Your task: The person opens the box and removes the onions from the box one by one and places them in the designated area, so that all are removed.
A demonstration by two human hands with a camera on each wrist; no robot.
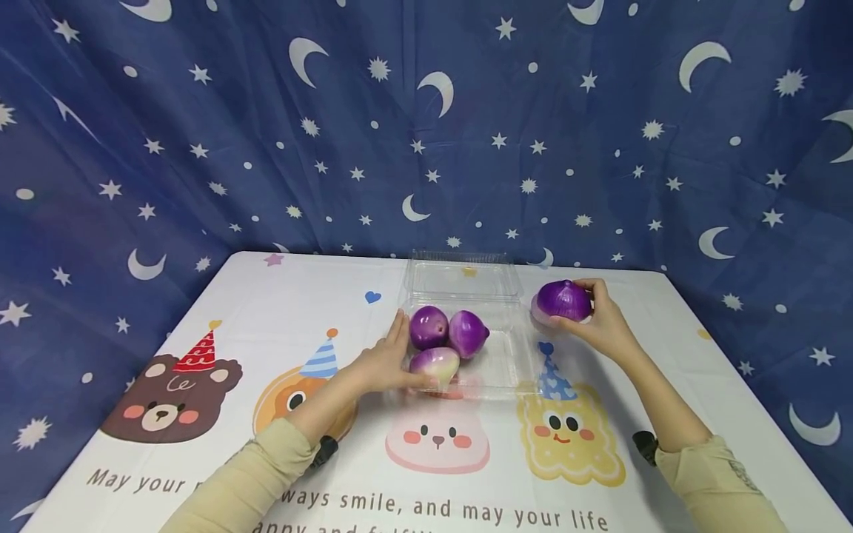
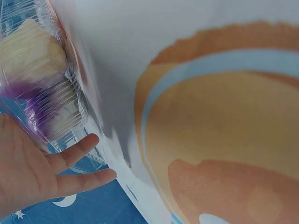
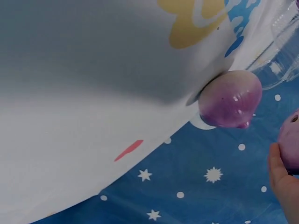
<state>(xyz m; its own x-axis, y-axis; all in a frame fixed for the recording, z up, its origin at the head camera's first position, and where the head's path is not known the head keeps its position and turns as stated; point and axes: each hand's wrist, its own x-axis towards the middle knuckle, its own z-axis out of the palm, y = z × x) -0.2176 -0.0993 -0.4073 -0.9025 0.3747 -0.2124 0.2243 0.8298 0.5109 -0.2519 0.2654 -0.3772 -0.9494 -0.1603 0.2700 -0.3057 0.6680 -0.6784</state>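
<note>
A clear plastic clamshell box (image 1: 509,355) lies with its lid (image 1: 460,280) folded back on the far side. Its left part contains three purple toy onions, one glossy (image 1: 429,328), one with its tip to the right (image 1: 469,334), one pale-sided (image 1: 435,365) in front. My left hand (image 1: 381,363) rests along the box's left wall, fingers straight, thumb at the front corner. Right of the box, my right hand (image 1: 603,326) grips another purple onion (image 1: 565,299) between thumb and fingers. A further onion (image 3: 231,99) sits on the table beside it, mostly hidden behind the held one in the head view.
A white cloth with cartoon prints covers the table (image 1: 226,296). Behind it hangs a blue curtain (image 1: 373,170) with moons and stars. Black straps show at both wrists, the left one (image 1: 324,451) close over the cloth.
</note>
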